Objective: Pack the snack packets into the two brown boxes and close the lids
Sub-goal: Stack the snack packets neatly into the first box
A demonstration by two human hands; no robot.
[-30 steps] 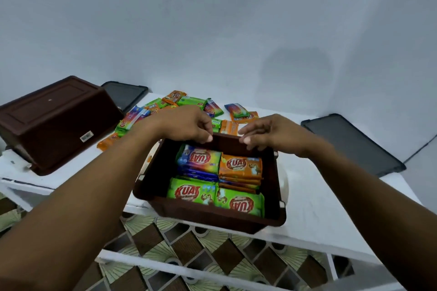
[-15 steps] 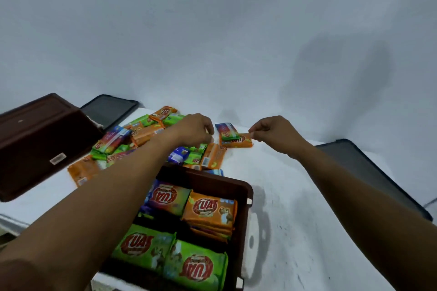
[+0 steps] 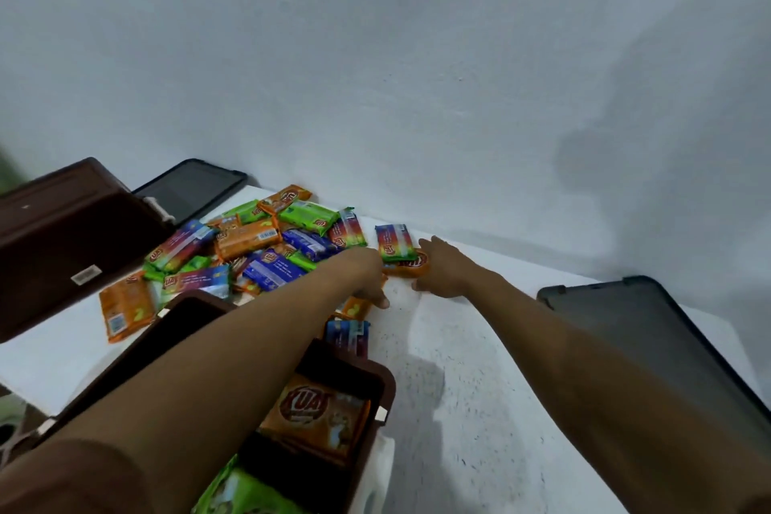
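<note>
Two-handed over snack packets [image 3: 250,240] heaped beyond the brown box [image 3: 386,388]. Touching an orange packet [image 3: 411,267] with the right hand [image 3: 446,269], left hand [image 3: 367,284] just beside it; grip unclear on both. Likely light, slick, crushable: pinch across flat faces.

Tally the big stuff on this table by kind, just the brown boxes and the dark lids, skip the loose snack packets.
Brown boxes: 2 (brown box at left, open brown box)
Dark lids: 2 (lid at back left, lid at right)
Total: 4
</note>
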